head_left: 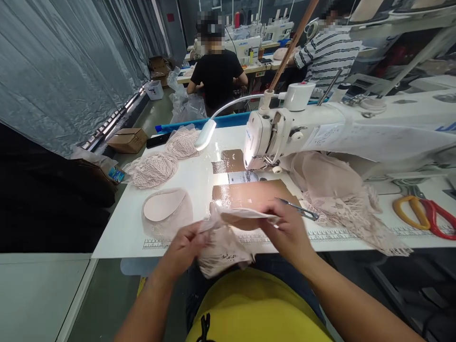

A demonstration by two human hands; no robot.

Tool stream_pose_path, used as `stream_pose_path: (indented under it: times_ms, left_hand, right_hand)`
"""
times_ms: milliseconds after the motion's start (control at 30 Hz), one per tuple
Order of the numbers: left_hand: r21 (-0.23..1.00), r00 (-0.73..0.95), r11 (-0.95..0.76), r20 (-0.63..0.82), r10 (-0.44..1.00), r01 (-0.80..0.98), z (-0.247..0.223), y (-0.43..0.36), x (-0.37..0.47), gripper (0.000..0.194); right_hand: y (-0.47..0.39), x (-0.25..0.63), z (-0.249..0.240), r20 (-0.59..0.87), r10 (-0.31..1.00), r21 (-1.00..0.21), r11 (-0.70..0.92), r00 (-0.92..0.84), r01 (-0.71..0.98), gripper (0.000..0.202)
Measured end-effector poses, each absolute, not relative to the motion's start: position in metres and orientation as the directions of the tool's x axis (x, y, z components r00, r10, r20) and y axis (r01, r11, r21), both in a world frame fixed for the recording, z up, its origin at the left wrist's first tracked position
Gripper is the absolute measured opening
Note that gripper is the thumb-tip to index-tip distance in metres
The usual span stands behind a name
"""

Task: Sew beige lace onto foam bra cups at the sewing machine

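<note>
A pale pink fabric cup with lace point(223, 251) is stretched between my two hands in front of the table edge. My left hand point(187, 244) pinches its lace side. My right hand point(285, 230) grips the smooth upper edge at the other end, fingers closed. Metal thread snips point(308, 213) show just past my right fingers; whether they touch the hand, I cannot tell. Beyond my hands stands a white sewing machine point(258, 137), its needle area lit. A smooth pink cup piece point(167, 206) lies flat to the left.
Two piles of lace cups point(151, 170) are at the table's left, beside a black phone point(158, 140). More pink lace fabric point(331, 185) lies under the machine arm. Scissors with yellow and red handles point(432, 216) are at right. A lamp point(205, 135) overhangs the table. Two people sit ahead.
</note>
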State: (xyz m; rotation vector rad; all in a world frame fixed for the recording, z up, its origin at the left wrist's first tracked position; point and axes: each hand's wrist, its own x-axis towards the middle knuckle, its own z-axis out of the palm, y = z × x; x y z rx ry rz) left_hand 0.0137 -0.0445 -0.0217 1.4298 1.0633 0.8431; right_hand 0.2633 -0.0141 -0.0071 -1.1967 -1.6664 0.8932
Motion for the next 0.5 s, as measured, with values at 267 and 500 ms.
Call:
stream_pose_path:
  times_ms: [267,500]
  left_hand:
    - [0.971,0.622,0.130,0.025,0.783,-0.203,-0.018,-0.056,0.038,0.110]
    - [0.998,0.486,-0.055,0.050,0.872,-0.004,-0.009,-0.039,0.021,0.083]
  right_hand:
    - [-0.015,0.242,-0.028,-0.118,0.663,-0.917,-0.359,-0.739,-0.175,0.030]
    - [-0.017,0.250,-0.028,-0.019,0.467,-0.820,-0.514,-0.884,-0.254,0.028]
